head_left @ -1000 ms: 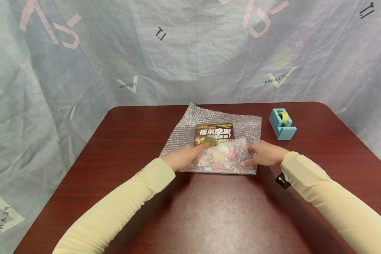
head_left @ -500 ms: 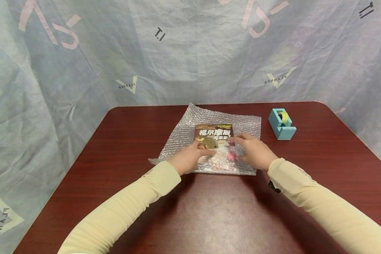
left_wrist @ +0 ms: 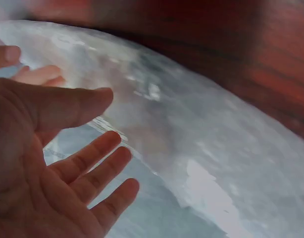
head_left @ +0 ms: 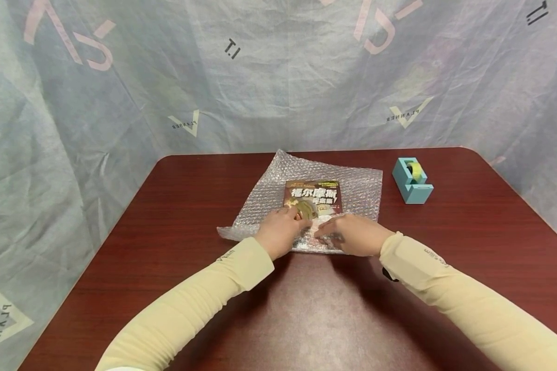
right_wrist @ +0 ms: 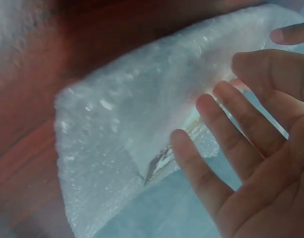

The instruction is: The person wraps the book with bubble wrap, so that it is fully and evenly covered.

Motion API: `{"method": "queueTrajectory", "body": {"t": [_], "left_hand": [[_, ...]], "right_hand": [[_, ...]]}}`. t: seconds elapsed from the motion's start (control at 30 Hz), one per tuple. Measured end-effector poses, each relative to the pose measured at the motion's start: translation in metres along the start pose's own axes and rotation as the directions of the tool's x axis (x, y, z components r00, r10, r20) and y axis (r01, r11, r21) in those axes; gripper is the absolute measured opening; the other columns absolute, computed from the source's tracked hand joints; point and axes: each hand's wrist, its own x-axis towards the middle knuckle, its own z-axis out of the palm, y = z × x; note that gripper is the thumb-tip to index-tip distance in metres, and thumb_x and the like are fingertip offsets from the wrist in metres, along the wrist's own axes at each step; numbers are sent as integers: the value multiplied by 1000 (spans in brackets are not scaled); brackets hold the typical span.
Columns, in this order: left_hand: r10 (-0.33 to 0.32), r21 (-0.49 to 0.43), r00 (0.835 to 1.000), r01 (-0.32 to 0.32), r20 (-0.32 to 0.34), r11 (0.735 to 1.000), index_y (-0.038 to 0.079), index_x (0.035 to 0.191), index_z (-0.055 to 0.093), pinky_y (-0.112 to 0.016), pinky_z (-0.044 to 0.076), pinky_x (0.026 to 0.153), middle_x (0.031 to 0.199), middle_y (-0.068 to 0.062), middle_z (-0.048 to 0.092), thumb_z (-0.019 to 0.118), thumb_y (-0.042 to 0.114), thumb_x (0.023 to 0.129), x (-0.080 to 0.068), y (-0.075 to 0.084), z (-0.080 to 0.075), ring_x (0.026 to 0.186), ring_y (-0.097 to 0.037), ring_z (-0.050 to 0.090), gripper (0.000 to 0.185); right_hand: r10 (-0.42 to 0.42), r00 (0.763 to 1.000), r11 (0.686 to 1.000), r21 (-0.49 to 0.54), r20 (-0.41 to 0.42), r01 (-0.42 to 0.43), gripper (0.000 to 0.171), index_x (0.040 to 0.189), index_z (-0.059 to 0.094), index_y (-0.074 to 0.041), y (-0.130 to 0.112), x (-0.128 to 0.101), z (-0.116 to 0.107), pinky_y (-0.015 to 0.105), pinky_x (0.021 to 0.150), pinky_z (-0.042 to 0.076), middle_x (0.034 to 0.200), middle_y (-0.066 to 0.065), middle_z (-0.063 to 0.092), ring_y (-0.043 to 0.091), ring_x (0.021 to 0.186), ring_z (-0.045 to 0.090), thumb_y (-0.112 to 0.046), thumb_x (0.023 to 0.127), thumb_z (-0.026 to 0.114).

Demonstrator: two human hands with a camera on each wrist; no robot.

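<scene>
A brown book (head_left: pixel 312 191) with white Chinese lettering lies face up on a sheet of bubble wrap (head_left: pixel 362 188). The near part of the wrap is folded over the book's lower end. My left hand (head_left: pixel 280 230) rests on the fold at its left part, fingers loosely extended and thumb pointing right. Facing it, my right hand (head_left: pixel 356 235) reaches in from the right, its fingers on the folded wrap close to the left thumb. In the right wrist view the book's page edges (right_wrist: pixel 167 161) show under the wrap beside relaxed fingers (right_wrist: pixel 226 134). Both hands hide parts of the flap.
A light-blue tape dispenser (head_left: pixel 413 181) with a yellow roll stands at the back right of the dark red table (head_left: pixel 190 190). A corner of the wrap (head_left: pixel 229 233) sticks out left of the left hand. A grey printed cloth (head_left: pixel 269 77) hangs behind the table.
My right hand has moved left across the flap, toward my left hand, which shifted slightly right. A left corner of the wrap has come out beside the left hand. Book and dispenser stay put.
</scene>
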Motion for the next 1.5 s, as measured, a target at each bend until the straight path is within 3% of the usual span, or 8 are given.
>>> {"method": "queueTrajectory", "body": {"t": [0.07, 0.17, 0.3, 0.47, 0.83, 1.03, 1.27, 1.5], "left_hand": [[19, 43, 999, -18, -33, 999, 24, 126, 73, -41, 57, 86, 125, -8, 65, 74, 12, 91, 0, 6, -2, 111, -26, 65, 37], [34, 31, 999, -33, -41, 999, 15, 108, 77, -37, 60, 72, 109, -6, 70, 77, 12, 85, -1, 16, -6, 93, -24, 69, 23], [28, -10, 1000, -28, -8, 1000, 9, 92, 75, -35, 59, 63, 95, -6, 73, 76, 11, 83, 2, 26, -10, 81, -23, 71, 9], [3, -70, 999, 1, 53, 998, 7, 91, 72, -38, 60, 75, 96, -9, 74, 72, 11, 88, 12, 26, -13, 89, -26, 72, 5], [-24, -71, 997, 29, 68, 997, 5, 128, 63, -38, 57, 83, 124, -11, 65, 82, 41, 86, 18, 27, -9, 104, -28, 70, 58], [-47, -56, 997, 50, 61, 997, 9, 128, 63, -39, 56, 89, 126, -11, 64, 82, 45, 84, 17, 29, -7, 109, -29, 67, 60], [-64, -58, 995, 68, 76, 996, 10, 130, 63, -40, 57, 86, 126, -12, 64, 82, 44, 84, 17, 33, -7, 108, -33, 65, 61], [-4, -45, 998, 7, 70, 999, 11, 122, 63, -38, 55, 87, 114, -8, 68, 82, 43, 84, 20, 31, -7, 104, -26, 66, 53]], "right_hand": [[18, 1000, 999, 45, 21, -19, 41, 121, 77, -13, -1, 2, -3, 35, 69, 55, 121, 9, 72, 20, 83, 69, 8, 88, 64], [32, 998, 995, 88, 58, -37, 46, 123, 76, -11, -2, 4, -7, 25, 56, 43, 94, 7, 74, 9, 59, 48, 12, 85, 61], [30, 996, 995, 91, 81, -37, 50, 122, 76, -8, -1, 6, -10, 23, 53, 35, 66, 0, 58, 7, 54, 32, 14, 81, 59], [31, 997, 996, 84, 64, -37, 50, 117, 77, -7, -2, 8, -11, 27, 60, 40, 87, 2, 70, 10, 61, 41, 15, 77, 56], [27, 998, 995, 93, 62, -32, 43, 112, 74, -8, 6, 10, -10, 34, 70, 43, 69, -3, 48, 12, 66, 44, 10, 76, 57], [40, 996, 973, 222, 78, -56, 39, 124, 72, -6, 14, 2, -9, 45, 88, 53, 111, 9, 73, 22, 96, 66, 3, 87, 64], [190, 982, 955, 233, -8, -183, 31, 126, 70, -1, 22, -5, -14, 47, 86, 56, 115, 14, 73, 27, 99, 71, -3, 95, 65], [332, 941, 933, 169, -64, -318, 36, 131, 67, -1, 29, -15, -19, 54, 85, 54, 125, 22, 68, 35, 104, 68, -16, 98, 65]]}}
